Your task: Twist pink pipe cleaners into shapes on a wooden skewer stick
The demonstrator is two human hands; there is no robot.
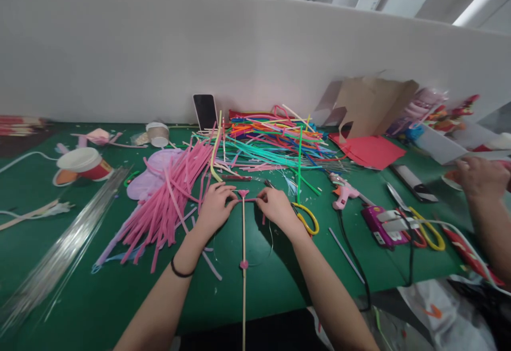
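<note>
My left hand (pixel 215 207) and my right hand (pixel 276 206) face each other over the green table (pixel 279 282). Both pinch the ends of a short pink pipe cleaner (pixel 247 200) stretched between them. It crosses the top of a thin wooden stick (pixel 243 266) that runs toward me and carries a small pink heart shape (pixel 243 193) at its tip and another pink bit (pixel 243 264) lower down. A pile of pink pipe cleaners (pixel 167 202) lies just left of my left hand. Yellow-handled scissors (pixel 308 218) rest beside my right wrist.
Mixed coloured pipe cleaners (pixel 275 138) are heaped behind my hands, near a phone (pixel 205 110) against the white partition. A pink glue gun (pixel 343 194), red paper (pixel 369 150), cardboard (pixel 371 106), cups (pixel 82 164) and silver wires (pixel 67 244) lie around. Another person's hand (pixel 481 178) works at right.
</note>
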